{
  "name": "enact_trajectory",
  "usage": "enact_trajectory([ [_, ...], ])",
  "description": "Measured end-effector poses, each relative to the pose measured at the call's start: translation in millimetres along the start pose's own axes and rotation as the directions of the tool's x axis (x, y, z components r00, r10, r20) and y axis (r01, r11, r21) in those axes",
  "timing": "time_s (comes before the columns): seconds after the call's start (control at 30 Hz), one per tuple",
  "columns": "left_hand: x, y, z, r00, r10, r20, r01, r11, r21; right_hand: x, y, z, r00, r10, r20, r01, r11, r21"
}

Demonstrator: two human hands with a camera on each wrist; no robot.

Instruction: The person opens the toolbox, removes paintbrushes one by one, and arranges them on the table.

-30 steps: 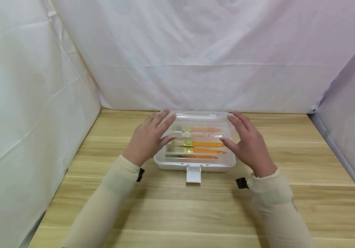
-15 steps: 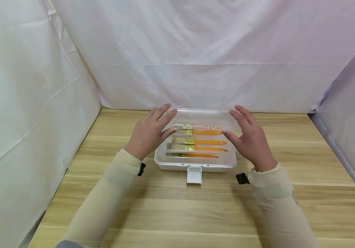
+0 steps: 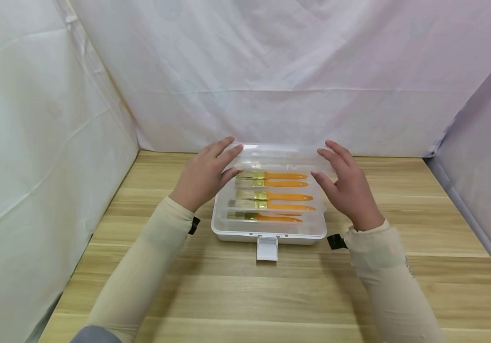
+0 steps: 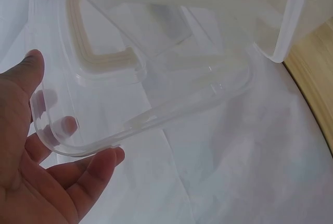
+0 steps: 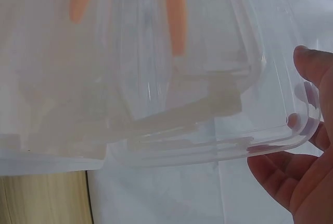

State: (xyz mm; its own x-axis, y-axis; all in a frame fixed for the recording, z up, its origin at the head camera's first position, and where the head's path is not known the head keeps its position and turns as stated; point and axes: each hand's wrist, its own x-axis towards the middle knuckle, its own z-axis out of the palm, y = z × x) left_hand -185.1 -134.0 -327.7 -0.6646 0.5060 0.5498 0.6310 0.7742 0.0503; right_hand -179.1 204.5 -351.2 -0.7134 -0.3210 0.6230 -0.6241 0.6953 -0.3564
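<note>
A translucent white box (image 3: 228, 236) stands on the table, its clear lid (image 3: 279, 151) raised and tilted at the back. Several orange-handled flat brushes (image 3: 290, 196) lie crosswise in the box. The left hand (image 3: 199, 182) grips the lid's left side; in the left wrist view its thumb and fingers (image 4: 96, 179) stand on either side of a rounded corner of the lid (image 4: 125, 114). On the right side, the right hand (image 3: 349, 193) holds the lid likewise, thumb and fingers (image 5: 281, 174) around a corner in the right wrist view. A white latch (image 3: 267, 248) hangs down in front.
Light wood table (image 3: 236, 295) spreads in front of and beside the box. Close behind the box, a pale cloth (image 3: 271, 114) hangs down to the table's back edge. More cloth stands along the left (image 3: 26, 166) and right (image 3: 485, 143) sides.
The lid's far edge has risen and tilted farther back, with both hands moving up and away along with it. The brushes show more clearly, and the box's front sits slightly nearer.
</note>
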Motion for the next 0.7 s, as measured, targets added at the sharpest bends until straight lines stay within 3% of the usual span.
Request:
enact_trajectory([
  [0.27, 9.9, -3.9, -1.2, 0.998, -0.021, 0.065, 0.023, 0.999, -0.025, 5.4, 7, -3, 0.999, 0.034, 0.019, -0.034, 0.999, 0.016],
  [0.7, 22.8, -12.7, 1.5, 0.995, -0.051, 0.081, 0.056, 0.997, -0.058, 22.9, 16, -9, 0.994, 0.085, 0.074, -0.089, 0.994, 0.062],
])
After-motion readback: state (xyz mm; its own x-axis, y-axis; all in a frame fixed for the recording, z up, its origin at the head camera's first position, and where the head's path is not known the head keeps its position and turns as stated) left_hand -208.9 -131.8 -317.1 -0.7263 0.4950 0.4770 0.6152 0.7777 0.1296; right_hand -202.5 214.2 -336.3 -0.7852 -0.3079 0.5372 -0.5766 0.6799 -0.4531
